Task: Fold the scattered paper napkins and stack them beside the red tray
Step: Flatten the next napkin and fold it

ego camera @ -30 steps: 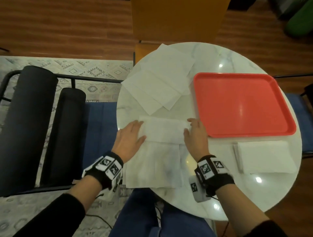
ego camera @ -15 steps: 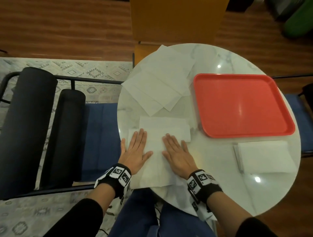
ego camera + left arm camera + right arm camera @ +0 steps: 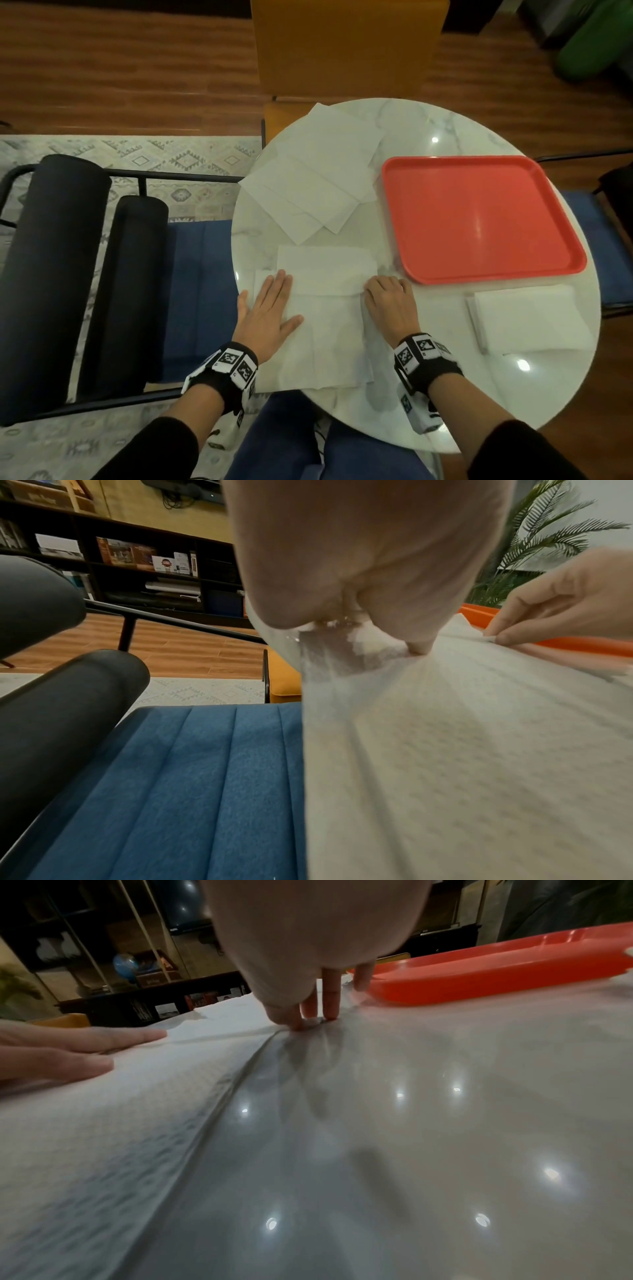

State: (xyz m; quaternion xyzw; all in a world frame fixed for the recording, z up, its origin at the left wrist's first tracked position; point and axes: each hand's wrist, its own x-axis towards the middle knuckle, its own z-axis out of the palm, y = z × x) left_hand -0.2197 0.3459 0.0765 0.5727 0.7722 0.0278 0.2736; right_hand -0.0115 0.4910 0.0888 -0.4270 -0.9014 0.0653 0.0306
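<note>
Both hands work one napkin (image 3: 325, 308): the left hand (image 3: 270, 308) lies flat on its left side, fingers straight, while the right hand (image 3: 390, 301) pinches its right edge, just short of the red tray (image 3: 479, 219). A neat fold likely needs edges matched before creasing. Finished napkins (image 3: 527, 318) lie to the right.

Dim warm indoor light, with glare on the glossy table.

From my head view the table (image 3: 445, 137) shows small bright spots of lamps above, and the red tray (image 3: 479, 219) carries a soft shine; the room edges bend outward and fall dark. In my left wrist view the napkin (image 3: 462, 750) near the lens is blurred and grainy, and the hand is out of focus. In my right wrist view the background is very dark, several lamp reflections sit on the table, and finger shadows fall toward the camera.
</note>
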